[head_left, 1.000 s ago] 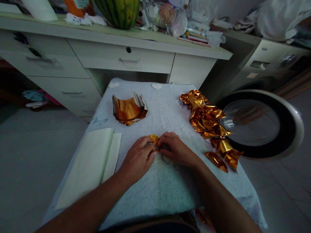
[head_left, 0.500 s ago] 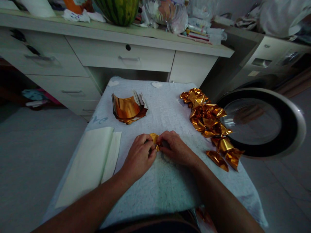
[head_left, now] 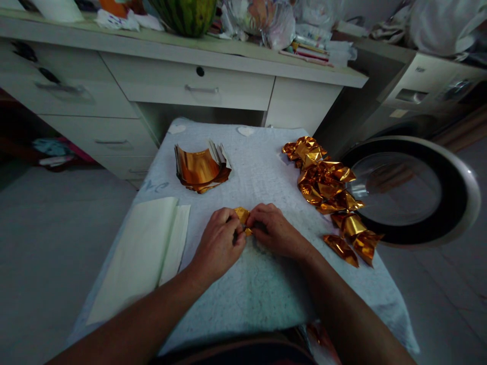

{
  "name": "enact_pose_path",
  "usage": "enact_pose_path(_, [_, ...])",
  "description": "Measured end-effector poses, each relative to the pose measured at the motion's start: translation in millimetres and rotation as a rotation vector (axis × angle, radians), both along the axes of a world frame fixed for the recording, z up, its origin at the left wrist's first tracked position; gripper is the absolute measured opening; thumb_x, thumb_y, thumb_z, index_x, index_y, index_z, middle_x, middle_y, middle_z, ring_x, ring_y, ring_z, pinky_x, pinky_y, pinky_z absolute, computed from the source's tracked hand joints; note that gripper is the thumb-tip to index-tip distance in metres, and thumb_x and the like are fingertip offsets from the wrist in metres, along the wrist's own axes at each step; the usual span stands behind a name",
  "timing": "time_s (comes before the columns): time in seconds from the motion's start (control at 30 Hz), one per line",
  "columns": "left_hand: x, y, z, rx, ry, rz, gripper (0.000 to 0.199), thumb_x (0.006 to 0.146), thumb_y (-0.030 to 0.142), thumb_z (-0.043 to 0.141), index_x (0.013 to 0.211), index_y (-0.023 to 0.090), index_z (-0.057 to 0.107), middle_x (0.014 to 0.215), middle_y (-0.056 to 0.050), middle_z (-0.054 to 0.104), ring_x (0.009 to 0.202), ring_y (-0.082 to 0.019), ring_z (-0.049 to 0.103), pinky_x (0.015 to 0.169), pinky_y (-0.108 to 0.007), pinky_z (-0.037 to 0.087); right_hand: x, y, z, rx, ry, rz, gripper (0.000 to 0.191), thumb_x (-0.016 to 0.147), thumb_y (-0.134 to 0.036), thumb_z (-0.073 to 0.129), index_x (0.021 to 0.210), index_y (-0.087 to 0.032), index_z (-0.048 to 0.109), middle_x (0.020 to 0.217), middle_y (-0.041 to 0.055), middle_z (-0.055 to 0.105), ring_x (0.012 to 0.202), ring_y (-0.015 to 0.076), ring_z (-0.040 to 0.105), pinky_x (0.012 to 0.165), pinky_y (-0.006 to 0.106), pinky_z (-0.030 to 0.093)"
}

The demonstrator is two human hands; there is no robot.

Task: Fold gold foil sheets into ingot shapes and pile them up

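A small piece of gold foil (head_left: 242, 215) is pinched between my two hands over the middle of the cloth-covered table (head_left: 262, 167). My left hand (head_left: 220, 243) grips its left side with curled fingers, and my right hand (head_left: 272, 230) closes on its right side. Beyond my left hand lies a curved stack of gold foil sheets (head_left: 198, 167). Folded white paper (head_left: 137, 248) rests at the table's left. Several crumpled gold foil pieces (head_left: 323, 182) run along the right edge.
Behind the table stands a white drawer cabinet (head_left: 160, 81) with a watermelon (head_left: 186, 15) and plastic bags (head_left: 262, 23) on top. At the right, a washing machine's round door (head_left: 411, 190) hangs open beside the table edge.
The hands have barely moved; the fingers shift slightly on the foil, and a little more of its upper part shows between them.
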State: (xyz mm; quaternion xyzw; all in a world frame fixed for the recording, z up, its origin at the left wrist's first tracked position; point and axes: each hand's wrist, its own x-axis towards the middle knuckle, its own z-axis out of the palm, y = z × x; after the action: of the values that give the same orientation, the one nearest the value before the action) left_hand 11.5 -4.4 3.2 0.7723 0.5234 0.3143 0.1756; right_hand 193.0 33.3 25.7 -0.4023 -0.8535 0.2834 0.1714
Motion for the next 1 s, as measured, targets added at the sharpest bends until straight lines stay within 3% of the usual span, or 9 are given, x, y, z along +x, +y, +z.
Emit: enact_pose_path(1.0, [0.2, 1.8, -1.0, -0.046, 0.016, -0.005, 0.016, 0.076, 0.006, 0.056, 0.07, 0.019, 0.052, 0.092, -0.005, 0.051, 0.094, -0.023, 0.052, 0.087, -0.042, 0.048, -3.4, -0.6, -4.0, -0.021, 0.041, -0.09, 0.024, 0.079, 0.0, 0.055, 0.094, -0.019, 0.06, 0.093, 0.0021, 0.065, 0.088, 0.018, 0.053, 0.085, 0.034, 0.038])
